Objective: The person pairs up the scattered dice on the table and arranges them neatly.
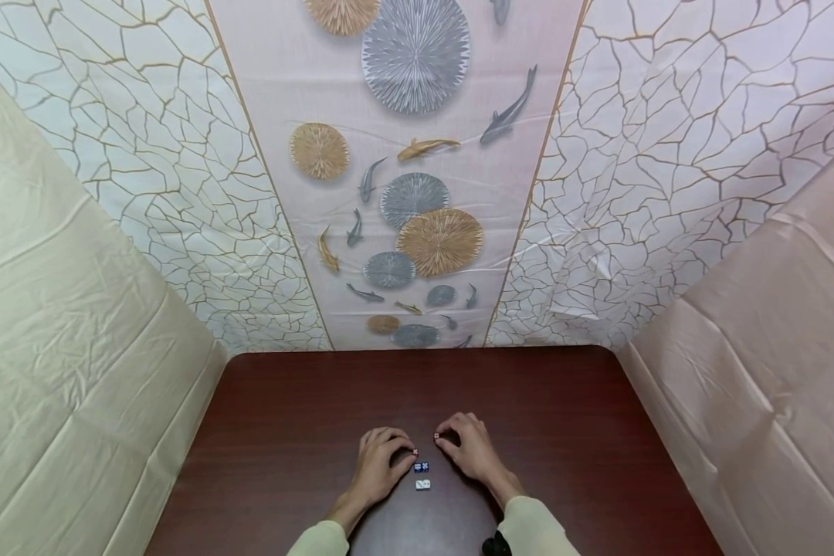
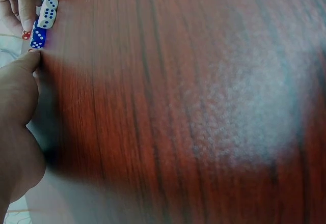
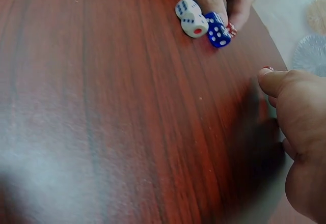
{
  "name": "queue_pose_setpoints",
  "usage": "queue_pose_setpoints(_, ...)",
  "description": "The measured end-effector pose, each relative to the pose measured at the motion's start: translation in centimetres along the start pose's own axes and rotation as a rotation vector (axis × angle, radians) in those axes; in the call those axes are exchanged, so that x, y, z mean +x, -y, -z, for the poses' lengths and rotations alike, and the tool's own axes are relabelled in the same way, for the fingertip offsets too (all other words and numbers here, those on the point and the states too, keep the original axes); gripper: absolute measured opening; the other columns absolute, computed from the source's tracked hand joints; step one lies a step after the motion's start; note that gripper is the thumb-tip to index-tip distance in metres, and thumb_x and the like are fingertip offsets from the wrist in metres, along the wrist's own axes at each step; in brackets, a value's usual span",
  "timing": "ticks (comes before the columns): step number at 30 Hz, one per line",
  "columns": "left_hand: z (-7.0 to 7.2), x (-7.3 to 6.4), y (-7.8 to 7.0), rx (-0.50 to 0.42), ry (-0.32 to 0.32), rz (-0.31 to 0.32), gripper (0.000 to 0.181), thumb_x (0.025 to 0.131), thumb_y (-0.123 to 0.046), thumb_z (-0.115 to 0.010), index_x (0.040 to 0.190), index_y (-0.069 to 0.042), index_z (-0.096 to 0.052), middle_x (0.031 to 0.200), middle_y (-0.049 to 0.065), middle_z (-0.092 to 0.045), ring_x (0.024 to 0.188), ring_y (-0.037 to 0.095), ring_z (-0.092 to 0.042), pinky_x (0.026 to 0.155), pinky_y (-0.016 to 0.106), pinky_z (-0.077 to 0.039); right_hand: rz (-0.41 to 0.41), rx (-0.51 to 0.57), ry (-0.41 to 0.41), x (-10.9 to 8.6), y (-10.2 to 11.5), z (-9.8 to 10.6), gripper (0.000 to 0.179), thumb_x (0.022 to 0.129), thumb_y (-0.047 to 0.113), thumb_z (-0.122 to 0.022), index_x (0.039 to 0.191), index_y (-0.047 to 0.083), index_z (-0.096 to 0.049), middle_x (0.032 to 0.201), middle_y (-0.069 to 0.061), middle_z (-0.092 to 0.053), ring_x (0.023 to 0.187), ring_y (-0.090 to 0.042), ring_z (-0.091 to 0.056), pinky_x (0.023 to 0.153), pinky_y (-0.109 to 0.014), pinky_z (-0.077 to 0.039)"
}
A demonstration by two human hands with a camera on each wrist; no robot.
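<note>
My left hand (image 1: pixel 378 466) pinches a small red die (image 1: pixel 415 452) between thumb and fingers, low over the table. To the right, my right hand (image 1: pixel 471 448) pinches another red die (image 1: pixel 436 436), a short gap away from the first. Just nearer than the left hand's die, two blue dice (image 1: pixel 421 467) sit side by side. Nearer still is a pair of white dice (image 1: pixel 422 485), touching each other. In the right wrist view, the white dice (image 3: pixel 191 18) show blue pips and one red pip, beside the blue dice (image 3: pixel 218 29). My right thumb mostly hides its red die there.
The dark reddish wood table (image 1: pixel 285 417) has rounded far corners. Behind it hangs a patterned cloth (image 1: pixel 417 232) with fish and round motifs. Pale padded cloth walls (image 1: pixel 76 324) close in both sides. A dark object (image 1: pixel 496 544) sits at the right sleeve.
</note>
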State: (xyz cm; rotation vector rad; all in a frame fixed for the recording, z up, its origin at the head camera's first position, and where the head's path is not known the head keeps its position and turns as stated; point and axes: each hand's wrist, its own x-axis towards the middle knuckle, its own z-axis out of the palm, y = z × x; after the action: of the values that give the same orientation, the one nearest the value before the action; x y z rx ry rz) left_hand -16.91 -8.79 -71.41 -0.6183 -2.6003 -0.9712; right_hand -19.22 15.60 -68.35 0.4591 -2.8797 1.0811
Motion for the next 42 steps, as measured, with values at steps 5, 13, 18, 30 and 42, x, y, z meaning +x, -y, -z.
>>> queue_pose_setpoints(5,0.1,0.0,0.1,0.002,0.003,-0.002,0.015,0.092,-0.02,-0.095,0.103,-0.021,-0.084,0.115,-0.003,-0.079,0.118,0.025,-0.07,0.109,0.062,-0.049,0.045,-0.009,0.017,-0.3,0.5,-0.3,0.009,0.103,0.019,-0.085,0.111,0.02,-0.083,0.113,0.004,-0.078,0.114,-0.021,-0.067,0.107,-0.056,-0.051)
queue_pose_setpoints(13,0.0,0.1,0.2,0.023,0.022,0.009,0.015,0.093,-0.022,-0.094,0.104,-0.023,-0.084,0.116,-0.005,-0.079,0.119,0.023,-0.069,0.11,0.061,-0.049,0.073,-0.019,0.028,-0.6,1.2,-0.6,0.009,0.102,0.02,-0.085,0.111,0.021,-0.083,0.112,0.004,-0.079,0.111,-0.019,-0.066,0.104,-0.051,-0.05)
queue_pose_setpoints(18,-0.1,0.2,0.3,0.025,0.031,0.013,0.015,0.093,-0.023,-0.094,0.104,-0.024,-0.084,0.116,-0.006,-0.078,0.119,0.023,-0.069,0.11,0.061,-0.048,0.074,-0.02,0.028,-0.7,1.5,-0.7,0.009,0.102,0.02,-0.086,0.11,0.02,-0.084,0.11,0.006,-0.079,0.11,-0.017,-0.066,0.101,-0.048,-0.049)
queue_pose_setpoints(30,0.1,0.4,0.3,0.047,0.041,-0.006,0.016,0.092,-0.023,-0.095,0.104,-0.024,-0.085,0.116,-0.006,-0.078,0.117,0.023,-0.069,0.109,0.06,-0.049,0.087,-0.006,0.009,-0.9,1.5,-1.4,0.01,0.098,0.019,-0.088,0.108,0.019,-0.085,0.107,0.007,-0.078,0.107,-0.014,-0.064,0.095,-0.039,-0.044)
queue_pose_setpoints(42,0.1,0.3,0.1,0.047,0.059,0.004,0.014,0.093,-0.023,-0.094,0.103,-0.024,-0.084,0.116,-0.007,-0.078,0.117,0.022,-0.068,0.108,0.061,-0.048,0.103,-0.015,0.013,-1.0,1.4,-1.8,0.01,0.098,0.02,-0.089,0.107,0.017,-0.085,0.106,0.007,-0.076,0.106,-0.016,-0.064,0.092,-0.039,-0.044)
